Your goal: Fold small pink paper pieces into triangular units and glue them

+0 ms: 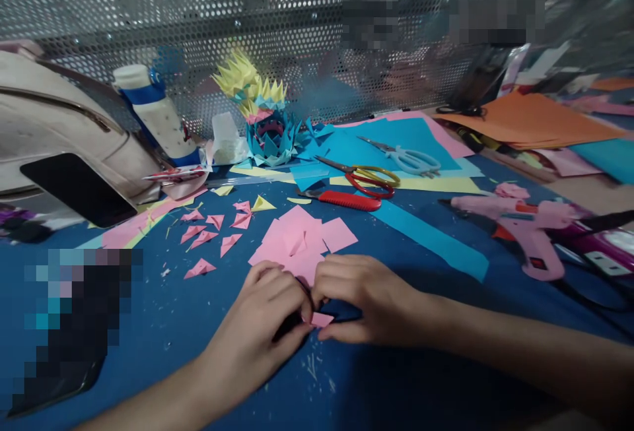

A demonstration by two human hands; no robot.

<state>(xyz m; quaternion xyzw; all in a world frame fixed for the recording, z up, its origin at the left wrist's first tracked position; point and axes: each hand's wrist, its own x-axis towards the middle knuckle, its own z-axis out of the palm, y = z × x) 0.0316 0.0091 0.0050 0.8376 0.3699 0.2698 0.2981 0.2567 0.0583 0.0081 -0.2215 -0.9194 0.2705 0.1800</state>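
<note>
Both of my hands meet over the blue table in the middle of the view, closed on one small pink paper piece (321, 319). My left hand (272, 309) pinches its left end, and my right hand (364, 296) has fingers and thumb at its right side. Part of the piece is hidden under my fingers. Just beyond lies a pile of pink paper squares (284, 241). Several folded pink paper triangles (203, 238) are scattered to the left, with a yellow folded triangle (263, 204) near them.
Behind the pile lie a red-handled cutter (347, 200), red-and-yellow scissors (374, 179) and light blue scissors (413, 160). A pink glue gun (529, 226) rests at right, with its cord. A folded-paper model (270, 137), bottle (161, 117) and phone (79, 190) stand or lie further back.
</note>
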